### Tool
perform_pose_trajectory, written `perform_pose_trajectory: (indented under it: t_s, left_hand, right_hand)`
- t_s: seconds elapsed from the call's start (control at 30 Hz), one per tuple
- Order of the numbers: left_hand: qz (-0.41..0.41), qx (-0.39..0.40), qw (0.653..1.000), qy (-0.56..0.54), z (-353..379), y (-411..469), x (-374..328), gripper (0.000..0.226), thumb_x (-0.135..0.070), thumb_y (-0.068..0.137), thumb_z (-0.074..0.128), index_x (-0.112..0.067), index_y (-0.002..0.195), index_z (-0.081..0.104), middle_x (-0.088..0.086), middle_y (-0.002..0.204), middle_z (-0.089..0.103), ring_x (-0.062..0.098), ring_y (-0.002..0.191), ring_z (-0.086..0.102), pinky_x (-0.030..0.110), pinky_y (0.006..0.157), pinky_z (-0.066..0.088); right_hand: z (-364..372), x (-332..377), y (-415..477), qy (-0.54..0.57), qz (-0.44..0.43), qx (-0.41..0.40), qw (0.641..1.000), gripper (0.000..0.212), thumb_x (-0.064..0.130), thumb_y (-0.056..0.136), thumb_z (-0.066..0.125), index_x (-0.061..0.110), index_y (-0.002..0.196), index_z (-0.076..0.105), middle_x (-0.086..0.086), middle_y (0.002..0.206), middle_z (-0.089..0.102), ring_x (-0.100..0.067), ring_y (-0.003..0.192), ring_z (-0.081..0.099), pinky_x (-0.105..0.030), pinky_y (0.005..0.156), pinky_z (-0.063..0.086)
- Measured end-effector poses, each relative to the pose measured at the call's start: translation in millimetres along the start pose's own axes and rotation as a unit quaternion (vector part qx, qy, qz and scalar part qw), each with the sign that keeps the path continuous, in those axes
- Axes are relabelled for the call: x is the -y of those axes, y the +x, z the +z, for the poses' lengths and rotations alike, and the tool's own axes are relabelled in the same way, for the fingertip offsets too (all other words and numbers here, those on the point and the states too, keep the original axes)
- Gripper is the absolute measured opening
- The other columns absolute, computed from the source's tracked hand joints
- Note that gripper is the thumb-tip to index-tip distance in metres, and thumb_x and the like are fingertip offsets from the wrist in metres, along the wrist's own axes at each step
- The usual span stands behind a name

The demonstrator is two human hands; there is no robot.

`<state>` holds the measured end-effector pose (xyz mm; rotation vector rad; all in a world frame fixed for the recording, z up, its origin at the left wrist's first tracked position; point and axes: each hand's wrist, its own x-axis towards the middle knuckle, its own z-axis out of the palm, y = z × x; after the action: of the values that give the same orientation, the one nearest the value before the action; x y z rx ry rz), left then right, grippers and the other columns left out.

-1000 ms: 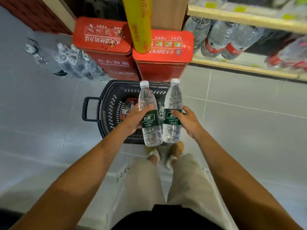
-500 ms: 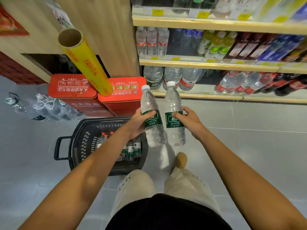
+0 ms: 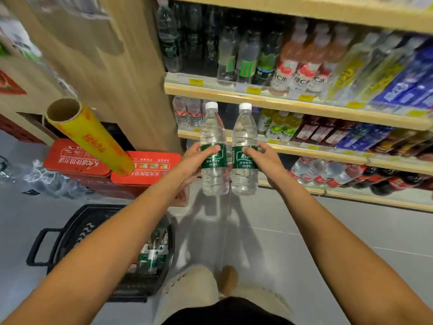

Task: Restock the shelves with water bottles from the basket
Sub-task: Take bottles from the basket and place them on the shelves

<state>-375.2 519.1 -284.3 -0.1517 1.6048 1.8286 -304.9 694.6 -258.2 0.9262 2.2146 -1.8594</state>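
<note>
Green-labelled left bottle (image 3: pixel 214 171) wrapped in the left hand (image 3: pixel 193 160), right bottle (image 3: pixel 244 171) in the right hand (image 3: pixel 266 161), fingers (image 3: pixel 210 149) curled tight, both up from the basket (image 3: pixel 77 231) at seven o'clock, now facing the shelves (image 3: pixel 293 104) at twelve, ready for stocking.

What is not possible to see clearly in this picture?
Head view:
- Basket: the left forearm partly covers it, so the number of bottles inside is unknown.
- Price tags: blurred, unreadable.
- Top shelf: cut off by the upper edge.
- Drinks at far right: blurred, labels unclear.
</note>
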Motion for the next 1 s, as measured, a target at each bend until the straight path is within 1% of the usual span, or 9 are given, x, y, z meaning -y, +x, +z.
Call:
perform_pose_trajectory:
  t_s: [0.13, 0.3, 0.4, 0.47, 0.67, 0.77, 0.83, 0.9, 1.0]
  left_hand:
    - [0.025, -0.025, 0.999, 0.018, -3.8, 29.1, -35.5, 0.064, -0.027, 0.078, 0.076, -0.009, 0.132, 0.046, 0.013, 0.122, 0.061, 0.024, 0.108, 0.06, 0.038, 0.092, 0.051]
    - [0.087, -0.058, 0.993, 0.063, -15.5, 67.2, -86.6, 0.047, -0.022, 0.084, 0.07, -0.013, 0.126, 0.052, 0.007, 0.112, 0.065, 0.016, 0.095, 0.065, 0.03, 0.08, 0.054]
    - [0.117, -0.076, 0.987, 0.082, -28.2, 94.4, -112.8, 0.047, -0.025, 0.082, 0.072, -0.014, 0.125, 0.055, 0.001, 0.109, 0.067, 0.013, 0.098, 0.065, 0.031, 0.087, 0.053]
    - [0.134, -0.089, 0.981, 0.113, -37.1, 112.3, -129.7, 0.049, -0.03, 0.08, 0.074, -0.017, 0.123, 0.056, -0.001, 0.11, 0.067, 0.014, 0.104, 0.063, 0.03, 0.09, 0.051]
    - [0.181, -0.097, 0.966, 0.158, -56.8, 160.1, -174.3, 0.047, -0.017, 0.086, 0.068, -0.011, 0.129, 0.049, -0.006, 0.106, 0.063, 0.001, 0.087, 0.061, 0.009, 0.069, 0.05]
    - [0.202, -0.108, 0.956, 0.186, -60.1, 184.4, -187.7, 0.053, -0.016, 0.086, 0.069, -0.01, 0.133, 0.046, -0.001, 0.12, 0.057, 0.007, 0.1, 0.056, 0.003, 0.07, 0.046]
    - [0.222, -0.12, 0.948, 0.195, -58.8, 197.5, -195.1, 0.054, -0.014, 0.086, 0.068, -0.009, 0.134, 0.044, -0.001, 0.122, 0.055, 0.007, 0.104, 0.051, -0.001, 0.069, 0.042]
    - [0.239, -0.132, 0.94, 0.204, -57.3, 208.5, -201.4, 0.053, -0.013, 0.086, 0.068, -0.008, 0.133, 0.045, -0.001, 0.123, 0.055, 0.005, 0.102, 0.051, -0.003, 0.07, 0.041]
    - [0.249, -0.147, 0.935, 0.207, -57.5, 219.2, -210.4, 0.053, -0.015, 0.087, 0.068, -0.005, 0.133, 0.044, -0.004, 0.122, 0.054, 0.003, 0.103, 0.05, 0.01, 0.084, 0.043]
  right_hand:
    - [-1.9, 32.9, 28.7, 0.002, -0.032, 0.005, 0.999, 0.025, 0.025, 0.089, 0.065, 0.018, 0.11, 0.054, 0.005, 0.102, 0.057, -0.015, 0.096, 0.058, -0.024, 0.079, 0.044]
    - [9.9, 70.8, 72.6, -0.032, -0.072, 0.021, 0.997, 0.032, 0.028, 0.089, 0.064, 0.018, 0.118, 0.055, 0.005, 0.106, 0.056, -0.001, 0.083, 0.052, -0.015, 0.066, 0.041]
    - [24.1, 88.3, 101.4, -0.034, -0.073, 0.005, 0.997, 0.039, 0.031, 0.088, 0.065, 0.018, 0.123, 0.056, 0.006, 0.109, 0.054, -0.006, 0.097, 0.052, -0.02, 0.079, 0.04]
    - [31.7, 99.6, 117.4, -0.016, -0.072, 0.004, 0.997, 0.044, 0.028, 0.088, 0.065, 0.016, 0.128, 0.052, 0.006, 0.108, 0.053, -0.001, 0.083, 0.051, -0.018, 0.075, 0.041]
    - [51.5, 128.0, 165.8, 0.017, -0.073, 0.01, 0.997, 0.059, 0.028, 0.09, 0.064, 0.01, 0.141, 0.04, 0.002, 0.124, 0.053, -0.005, 0.09, 0.046, -0.01, 0.076, 0.037]
    - [60.0, 133.0, 185.9, 0.012, -0.071, 0.008, 0.997, 0.037, 0.022, 0.09, 0.064, 0.013, 0.122, 0.05, 0.012, 0.092, 0.054, 0.006, 0.068, 0.048, 0.001, 0.05, 0.037]
    - [65.3, 135.3, 194.5, 0.01, -0.067, 0.01, 0.998, 0.03, 0.023, 0.087, 0.067, 0.015, 0.11, 0.05, 0.011, 0.092, 0.061, 0.003, 0.075, 0.056, -0.001, 0.059, 0.044]
    - [69.3, 134.7, 203.2, 0.006, -0.066, 0.007, 0.998, 0.051, 0.031, 0.081, 0.072, 0.009, 0.122, 0.052, -0.005, 0.114, 0.066, -0.016, 0.101, 0.064, -0.023, 0.086, 0.053]
    - [73.7, 135.0, 214.2, 0.02, -0.073, 0.019, 0.997, 0.073, 0.036, 0.076, 0.075, 0.009, 0.137, 0.045, -0.014, 0.129, 0.058, -0.027, 0.118, 0.057, -0.042, 0.099, 0.047]
